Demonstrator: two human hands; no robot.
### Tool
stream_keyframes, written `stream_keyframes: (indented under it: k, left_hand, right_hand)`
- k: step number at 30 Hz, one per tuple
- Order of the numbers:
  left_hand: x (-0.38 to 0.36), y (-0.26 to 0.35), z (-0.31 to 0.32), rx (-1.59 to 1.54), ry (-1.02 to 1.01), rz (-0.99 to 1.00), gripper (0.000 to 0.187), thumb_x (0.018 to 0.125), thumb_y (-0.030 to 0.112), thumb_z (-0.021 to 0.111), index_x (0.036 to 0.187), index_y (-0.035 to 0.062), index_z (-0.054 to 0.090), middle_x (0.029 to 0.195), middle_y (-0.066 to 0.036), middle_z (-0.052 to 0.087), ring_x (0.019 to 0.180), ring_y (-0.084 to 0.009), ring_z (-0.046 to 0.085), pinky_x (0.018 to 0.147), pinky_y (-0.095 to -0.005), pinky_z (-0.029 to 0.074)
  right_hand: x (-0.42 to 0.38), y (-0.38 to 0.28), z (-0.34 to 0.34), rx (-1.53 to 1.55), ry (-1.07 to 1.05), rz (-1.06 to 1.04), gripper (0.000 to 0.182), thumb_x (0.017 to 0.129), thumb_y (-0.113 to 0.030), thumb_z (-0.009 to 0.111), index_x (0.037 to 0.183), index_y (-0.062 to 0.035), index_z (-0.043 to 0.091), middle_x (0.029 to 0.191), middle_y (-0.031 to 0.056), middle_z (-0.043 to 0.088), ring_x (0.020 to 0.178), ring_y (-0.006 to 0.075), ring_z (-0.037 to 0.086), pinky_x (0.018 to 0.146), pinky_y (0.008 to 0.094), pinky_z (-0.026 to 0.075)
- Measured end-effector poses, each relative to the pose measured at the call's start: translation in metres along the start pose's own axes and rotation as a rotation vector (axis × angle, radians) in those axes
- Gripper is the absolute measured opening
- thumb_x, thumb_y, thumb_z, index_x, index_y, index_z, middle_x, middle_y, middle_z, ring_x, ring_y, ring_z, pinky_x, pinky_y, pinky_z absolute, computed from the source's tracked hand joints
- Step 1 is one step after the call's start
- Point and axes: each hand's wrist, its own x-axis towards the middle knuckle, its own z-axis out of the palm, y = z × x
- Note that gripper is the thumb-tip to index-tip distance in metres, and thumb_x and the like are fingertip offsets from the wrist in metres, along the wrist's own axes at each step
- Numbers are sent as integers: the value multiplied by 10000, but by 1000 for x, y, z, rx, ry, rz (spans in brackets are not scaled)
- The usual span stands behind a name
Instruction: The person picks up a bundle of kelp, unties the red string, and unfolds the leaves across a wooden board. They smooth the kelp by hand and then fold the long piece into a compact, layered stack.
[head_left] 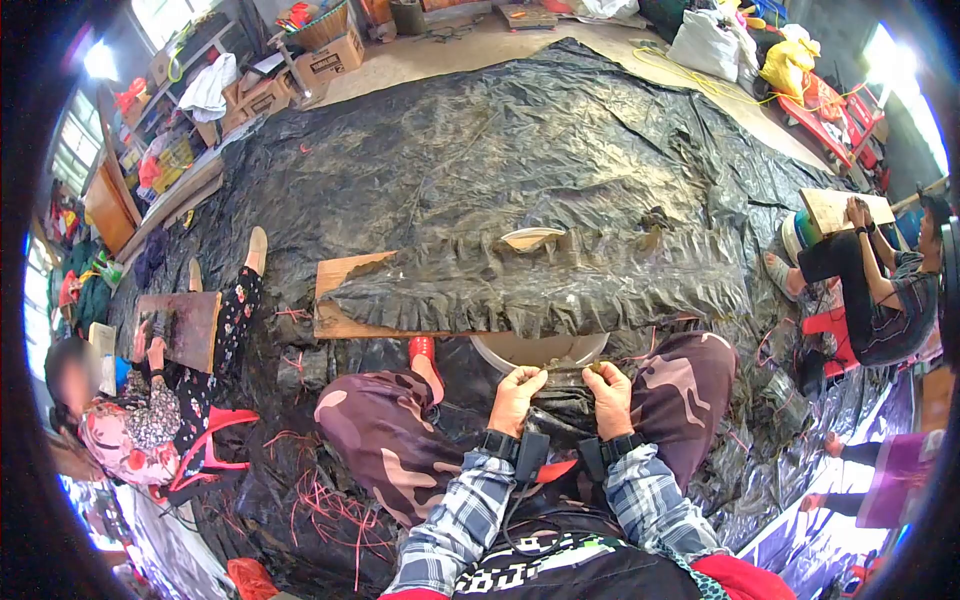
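My left hand (517,392) and my right hand (607,392) are close together above my lap, fingers pinched. Between them they stretch a small dark, leaf-like piece (566,377), one end in each hand. Just beyond my hands stands a white bucket (490,350), partly under a board. The wooden board (335,282) lies across in front of my knees, mostly covered by a long row of dark, wrinkled, overlapping pieces (540,285). A pale, shallow oval dish (532,238) rests at the far edge of that row.
Black plastic sheeting (450,150) covers the floor. At the left a seated person works at a board (190,330); at the right another sits by a light board (845,210). Pink strings (330,515) lie at the lower left. Cardboard boxes (332,60) stand behind.
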Motion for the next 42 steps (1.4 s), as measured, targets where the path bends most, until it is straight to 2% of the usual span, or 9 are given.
stream_keyframes:
  k: [5,8,10,18,26,29,36,40,42]
  left_hand:
    - [-11,15,13,-62,-52,2,153,889,144,655,985,26,643,894,-30,661,764,-127,630,698,-278,512]
    - [-13,18,12,-92,-129,-153,172,892,145,648,998,9,649,903,-41,671,783,-132,635,715,-288,516]
    - [-13,15,11,20,-50,-17,137,864,109,679,958,10,661,873,-47,670,754,-121,622,708,-254,499]
    - [-7,7,6,26,21,26,82,858,61,661,925,50,616,830,-10,630,733,-111,613,663,-257,508]
    - [-10,6,9,-19,-19,75,144,803,-26,679,873,71,599,821,-3,605,737,-100,581,666,-238,493]
    - [-7,4,8,-67,-53,72,167,786,-65,655,872,65,595,837,-12,604,732,-109,583,661,-244,498]
    - [-7,10,4,-66,-62,5,119,842,0,590,956,17,618,877,-34,628,741,-124,596,699,-252,505]
    - [-20,24,22,-279,-108,-111,133,863,60,635,979,-4,638,884,-44,654,752,-127,608,711,-261,501]
    - [-12,13,13,-164,-85,-78,131,861,74,652,968,0,643,874,-41,657,756,-125,612,713,-262,501]
  right_hand:
    - [-1,-4,4,-6,-44,-17,62,877,-59,636,913,-9,640,831,-49,609,745,33,502,688,193,407]
    - [-1,-2,5,-23,-64,-41,68,874,-58,641,921,-9,638,831,-45,611,751,34,505,700,194,411]
    - [-1,-2,6,-8,-63,-31,65,873,-57,642,919,-12,637,834,-44,611,753,35,506,704,195,411]
    - [-2,-4,4,-46,-94,-28,58,869,-53,642,923,-36,629,874,-25,630,794,50,539,745,207,429]
    - [3,-1,2,-10,-167,253,251,915,-226,602,1029,-8,650,951,2,656,834,73,574,789,212,441]
    - [-2,-19,10,57,-179,398,259,890,-189,635,1068,-1,648,975,11,664,845,81,585,795,218,449]
    - [-2,-7,6,55,-170,128,103,814,-22,678,892,-50,616,839,-24,623,758,61,557,724,222,459]
    - [-3,-8,5,-2,-176,87,98,816,-25,678,884,-50,613,841,-29,616,769,55,543,724,209,442]
    - [-4,-8,7,-44,-163,37,101,819,-17,665,892,-57,608,839,-38,595,769,48,518,729,201,424]
